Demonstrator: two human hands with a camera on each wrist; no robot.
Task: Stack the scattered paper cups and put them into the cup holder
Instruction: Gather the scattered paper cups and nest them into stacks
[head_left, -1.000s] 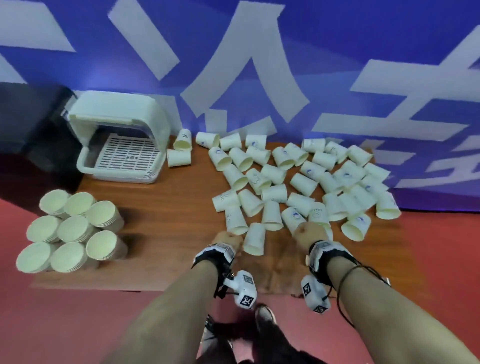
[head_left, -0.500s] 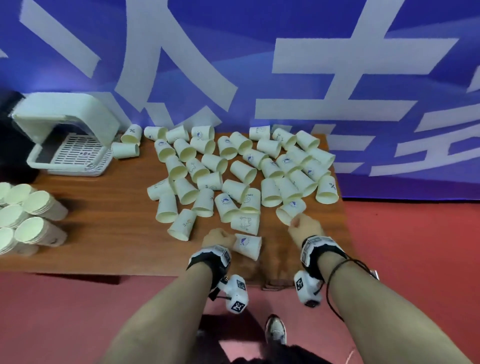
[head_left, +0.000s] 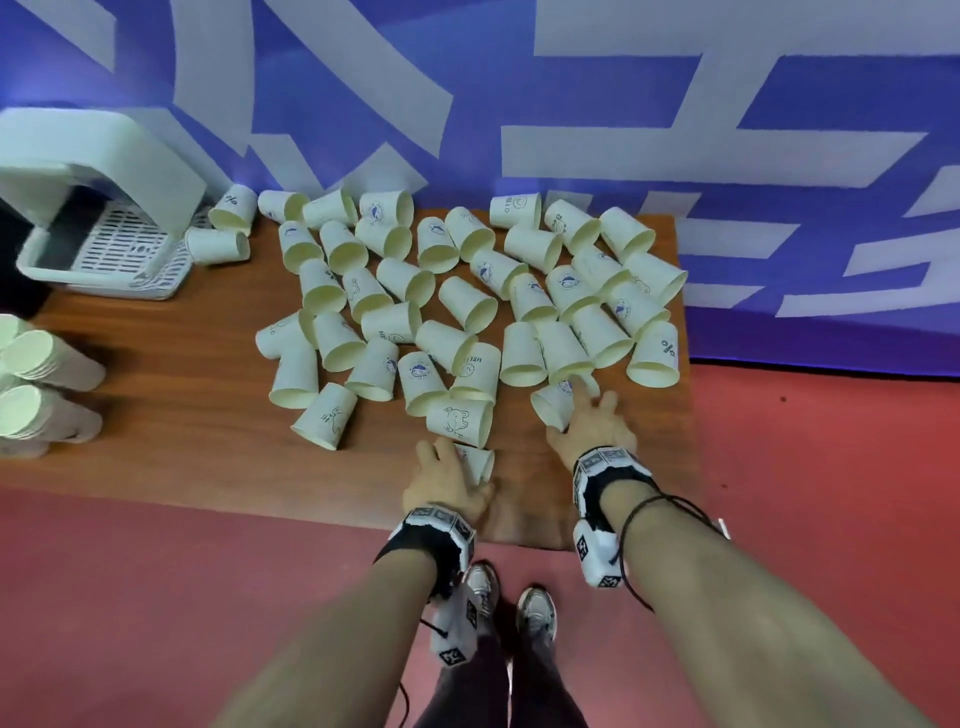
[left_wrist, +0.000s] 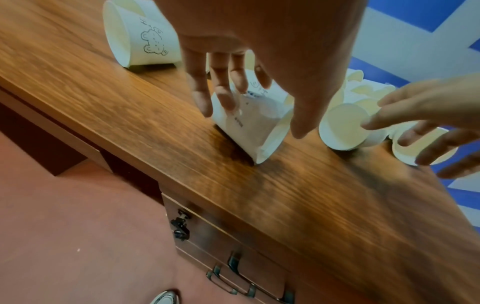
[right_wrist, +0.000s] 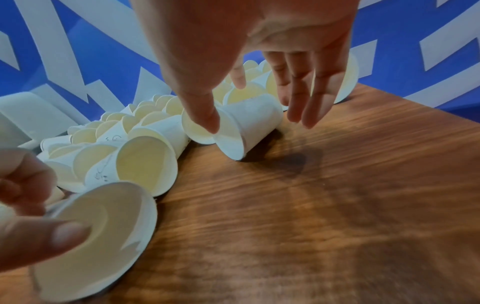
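While the left fingers (left_wrist: 223, 96) clasp one cup (left_wrist: 246, 131) on the bench (left_wrist: 130, 107), the right fingers (right_wrist: 296, 90) spread over a second cup (right_wrist: 254, 119) — thumb at its rim.

cup holder (head_left: 104, 171) cut by left edge, stacked cups (head_left: 47, 358) likewise

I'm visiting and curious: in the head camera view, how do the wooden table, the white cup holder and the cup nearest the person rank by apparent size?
1. wooden table.
2. white cup holder, though cut off at the frame's edge.
3. nearest cup, partly under the left hand.
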